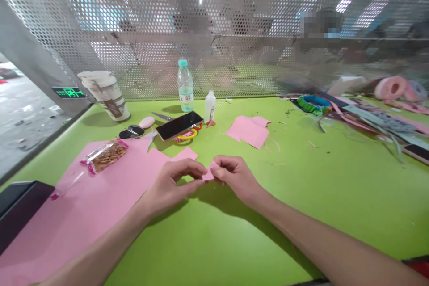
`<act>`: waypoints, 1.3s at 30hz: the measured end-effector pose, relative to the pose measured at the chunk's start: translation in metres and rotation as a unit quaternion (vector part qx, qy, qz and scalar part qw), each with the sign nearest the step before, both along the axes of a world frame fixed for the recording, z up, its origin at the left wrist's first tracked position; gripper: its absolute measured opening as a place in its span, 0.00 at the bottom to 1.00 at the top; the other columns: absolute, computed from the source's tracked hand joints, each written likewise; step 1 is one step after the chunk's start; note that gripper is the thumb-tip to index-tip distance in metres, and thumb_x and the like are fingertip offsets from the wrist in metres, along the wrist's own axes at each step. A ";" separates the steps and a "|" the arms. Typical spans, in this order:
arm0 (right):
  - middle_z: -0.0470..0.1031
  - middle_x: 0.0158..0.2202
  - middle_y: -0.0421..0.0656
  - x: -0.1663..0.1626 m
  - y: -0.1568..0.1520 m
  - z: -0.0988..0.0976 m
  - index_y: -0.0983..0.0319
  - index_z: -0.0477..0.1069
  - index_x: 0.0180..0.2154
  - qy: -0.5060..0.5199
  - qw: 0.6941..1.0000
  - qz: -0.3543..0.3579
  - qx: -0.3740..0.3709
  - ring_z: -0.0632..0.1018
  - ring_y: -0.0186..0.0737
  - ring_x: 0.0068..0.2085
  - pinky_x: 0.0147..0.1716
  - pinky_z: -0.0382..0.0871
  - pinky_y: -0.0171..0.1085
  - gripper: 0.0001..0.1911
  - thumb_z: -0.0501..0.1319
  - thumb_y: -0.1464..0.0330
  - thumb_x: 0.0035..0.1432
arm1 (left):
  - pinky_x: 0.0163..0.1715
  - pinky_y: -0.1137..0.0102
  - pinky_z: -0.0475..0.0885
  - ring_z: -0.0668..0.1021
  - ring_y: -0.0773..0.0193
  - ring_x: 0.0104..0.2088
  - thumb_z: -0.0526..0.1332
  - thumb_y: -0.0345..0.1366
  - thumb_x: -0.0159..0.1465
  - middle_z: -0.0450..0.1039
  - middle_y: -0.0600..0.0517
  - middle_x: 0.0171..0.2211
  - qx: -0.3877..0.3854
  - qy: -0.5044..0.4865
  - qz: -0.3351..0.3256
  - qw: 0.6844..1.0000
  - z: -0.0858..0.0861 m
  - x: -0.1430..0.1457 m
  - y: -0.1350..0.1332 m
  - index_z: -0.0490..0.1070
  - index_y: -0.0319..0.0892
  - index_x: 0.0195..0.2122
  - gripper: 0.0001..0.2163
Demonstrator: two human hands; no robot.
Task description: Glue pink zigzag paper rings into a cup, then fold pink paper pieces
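Both my hands meet over the green table (301,187), pinching one small pink paper piece (210,172) between them. My left hand (174,181) grips its left edge with closed fingertips. My right hand (234,176) holds the right side, fingers curled round it. A large pink paper sheet (83,205) lies just left of my left hand. Further back lies a smaller cut pink sheet (250,130).
Behind the hands lie a phone (179,125), yellow-handled scissors (187,135), a glue bottle (209,107), a water bottle (185,86), a cup (107,94) and a snack packet (106,155). Craft scraps and ribbon rolls (362,107) crowd the right. A perforated metal screen (214,31) closes the far edge.
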State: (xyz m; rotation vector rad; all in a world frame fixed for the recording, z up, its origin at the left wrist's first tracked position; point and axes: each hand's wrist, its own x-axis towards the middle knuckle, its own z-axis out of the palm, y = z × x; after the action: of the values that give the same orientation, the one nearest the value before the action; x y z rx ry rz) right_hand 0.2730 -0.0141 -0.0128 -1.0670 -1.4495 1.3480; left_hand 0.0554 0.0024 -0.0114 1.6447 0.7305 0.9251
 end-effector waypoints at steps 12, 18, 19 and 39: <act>0.74 0.27 0.39 -0.004 -0.009 0.001 0.62 0.75 0.29 -0.041 0.996 -0.015 0.082 0.69 0.36 0.29 0.28 0.61 0.36 0.14 0.66 0.61 0.66 | 0.37 0.71 0.75 0.82 0.63 0.35 0.73 0.32 0.64 0.84 0.50 0.33 0.045 -0.010 0.021 0.999 -0.002 0.003 0.003 0.84 0.43 0.36 0.01; 0.75 0.26 0.39 -0.006 -0.012 0.004 0.61 0.75 0.28 -0.058 0.991 -0.033 0.119 0.70 0.36 0.28 0.28 0.62 0.35 0.12 0.65 0.66 0.65 | 0.36 0.69 0.74 0.81 0.62 0.34 0.72 0.32 0.65 0.83 0.50 0.32 0.023 -0.009 0.035 0.999 0.001 0.004 0.001 0.83 0.43 0.35 0.01; 0.75 0.26 0.39 -0.007 -0.012 0.004 0.61 0.76 0.28 -0.057 0.991 -0.031 0.121 0.70 0.36 0.28 0.27 0.62 0.35 0.11 0.65 0.67 0.65 | 0.37 0.69 0.74 0.81 0.61 0.34 0.71 0.31 0.65 0.82 0.50 0.32 0.019 -0.009 0.032 0.999 0.001 0.005 0.000 0.83 0.43 0.35 0.01; 0.64 0.22 0.35 -0.006 -0.006 0.000 0.60 0.71 0.26 -0.012 0.999 -0.047 0.001 0.62 0.33 0.25 0.25 0.54 0.35 0.23 0.68 0.50 0.62 | 0.38 0.67 0.77 0.83 0.60 0.36 0.64 0.29 0.70 0.82 0.50 0.37 0.093 0.009 0.063 0.994 0.005 0.004 -0.008 0.79 0.44 0.42 0.05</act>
State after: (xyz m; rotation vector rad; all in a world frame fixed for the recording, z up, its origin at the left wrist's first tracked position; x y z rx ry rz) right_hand 0.2667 -0.0202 -0.0130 -1.1395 -1.4008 1.2713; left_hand 0.0590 -0.0052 -0.0064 1.7867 0.7870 1.0980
